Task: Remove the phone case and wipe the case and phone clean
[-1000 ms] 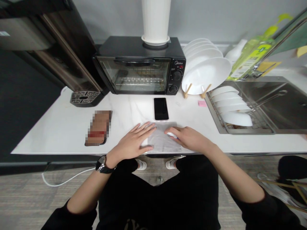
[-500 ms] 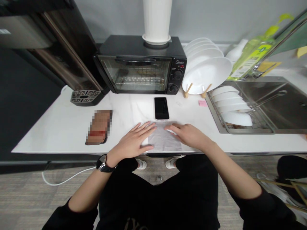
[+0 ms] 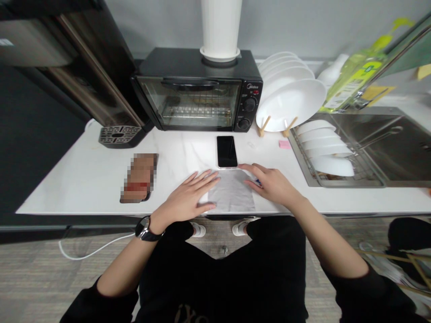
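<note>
My left hand (image 3: 193, 195) lies flat with fingers stretched out, pressing on the left side of a thin, pale grey sheet (image 3: 232, 190), cloth or paper, at the counter's front edge. Over the sheet's right edge is my right hand (image 3: 272, 184), its index finger extended towards the lower right corner of a black-screened phone (image 3: 227, 151). Something small and blue (image 3: 258, 181) shows between thumb and fingers of that hand; most of it is hidden by the palm. The phone lies face up just beyond the sheet.
A blurred-out phone-shaped thing (image 3: 138, 178) lies on the white counter (image 3: 188, 152) at left. Behind stand a dispenser (image 3: 119, 137), a toaster oven (image 3: 198, 103) and racked plates (image 3: 291, 105). Right is a sink (image 3: 387, 148) with bowls (image 3: 332, 166). A pink note (image 3: 284, 144) sits near it.
My right hand has shifted right and slightly away from me, off the sheet's middle, and its index finger has straightened towards the phone. My left hand has stayed in place.
</note>
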`<state>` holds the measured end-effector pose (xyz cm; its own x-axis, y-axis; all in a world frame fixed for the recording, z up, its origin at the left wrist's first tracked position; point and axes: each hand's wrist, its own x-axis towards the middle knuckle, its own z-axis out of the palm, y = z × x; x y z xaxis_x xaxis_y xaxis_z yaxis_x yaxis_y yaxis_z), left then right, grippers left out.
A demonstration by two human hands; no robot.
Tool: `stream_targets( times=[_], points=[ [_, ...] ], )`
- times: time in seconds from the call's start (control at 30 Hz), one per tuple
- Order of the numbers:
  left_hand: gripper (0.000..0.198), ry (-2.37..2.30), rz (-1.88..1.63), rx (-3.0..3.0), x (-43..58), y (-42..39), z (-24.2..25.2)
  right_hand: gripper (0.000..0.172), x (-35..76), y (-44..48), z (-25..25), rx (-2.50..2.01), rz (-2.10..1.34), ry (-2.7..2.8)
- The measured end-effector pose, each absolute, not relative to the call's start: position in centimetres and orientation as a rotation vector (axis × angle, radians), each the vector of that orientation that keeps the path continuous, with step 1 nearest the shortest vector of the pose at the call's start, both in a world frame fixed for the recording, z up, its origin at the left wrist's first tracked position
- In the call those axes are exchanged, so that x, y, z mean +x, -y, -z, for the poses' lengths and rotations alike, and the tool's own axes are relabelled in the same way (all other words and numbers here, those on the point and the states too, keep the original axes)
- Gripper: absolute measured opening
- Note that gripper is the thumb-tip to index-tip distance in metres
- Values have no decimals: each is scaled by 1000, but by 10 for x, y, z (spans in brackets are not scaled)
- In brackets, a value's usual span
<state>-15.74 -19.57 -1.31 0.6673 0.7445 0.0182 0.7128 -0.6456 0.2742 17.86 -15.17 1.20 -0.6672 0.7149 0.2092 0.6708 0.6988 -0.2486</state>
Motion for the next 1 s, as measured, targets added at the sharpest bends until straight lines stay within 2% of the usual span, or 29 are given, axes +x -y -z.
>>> stream_targets(
  times=[0.17, 0.33, 0.53, 0.63, 0.67, 0.77, 0.83, 0.9, 1.0],
  points=[
    [81, -1171, -215, 2639, -158, 195, 13, 63, 202, 123, 6, -1166, -411, 2163],
    [80, -1176, -194, 2639, -158, 195, 12, 85, 240, 62, 32, -1169, -316, 1726],
    [77, -1177, -210, 2644, -158, 194, 12, 89, 241, 38, 46, -1194, -389, 1626],
    [78, -1170, -211, 2648, -159, 194, 12, 92, 234, 56, 35, -1157, -286, 1581],
    [79, -1169, -223, 2646, -159, 195, 12, 88, 232, 66, 30, -1147, -183, 1535],
    [76, -1208, -332, 2605, -160, 198, 9, 53, 223, 103, 11, -1154, 41, 1420],
    [71, -1294, -415, 2541, -159, 199, 5, 35, 213, 124, 3, -1188, -66, 1541],
    [71, -1399, -438, 2473, -156, 193, 0, 28, 199, 135, 0, -1258, -264, 1777],
    [82, -1503, -379, 2430, -142, 167, -6, 30, 172, 131, 1, -1428, -414, 2069]
  ],
)
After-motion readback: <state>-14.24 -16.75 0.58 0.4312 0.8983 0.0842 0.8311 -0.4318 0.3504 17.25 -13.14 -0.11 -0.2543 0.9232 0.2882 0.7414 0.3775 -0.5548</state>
